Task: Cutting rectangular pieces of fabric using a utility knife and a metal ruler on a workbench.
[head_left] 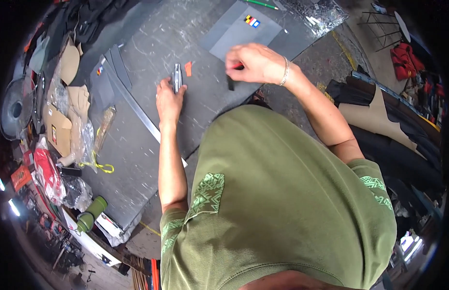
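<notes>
My left hand point(169, 100) rests on the dark grey worktable, its thumb and fingers closed around the lower end of a long silver metal tool point(177, 76). The tool lies pointing away from me; its exact kind is not clear. Just right of it lies a small orange-red piece point(188, 68). Over the table's right part, my right hand point(253, 64) is closed on a small red and black tool point(231, 83). Its red part shows between the fingers and the black part hangs below; the fingertips are blurred, so its kind cannot be made out.
Grey sheets point(241, 31) with a coloured patch lie at the far right, near a green pencil point(260, 4). A long metal ruler-like strip point(137, 107) slants left of my forearm. Cardboard pieces point(57, 125) and plastic bags crowd the left edge, with a green bottle point(92, 212) nearer me.
</notes>
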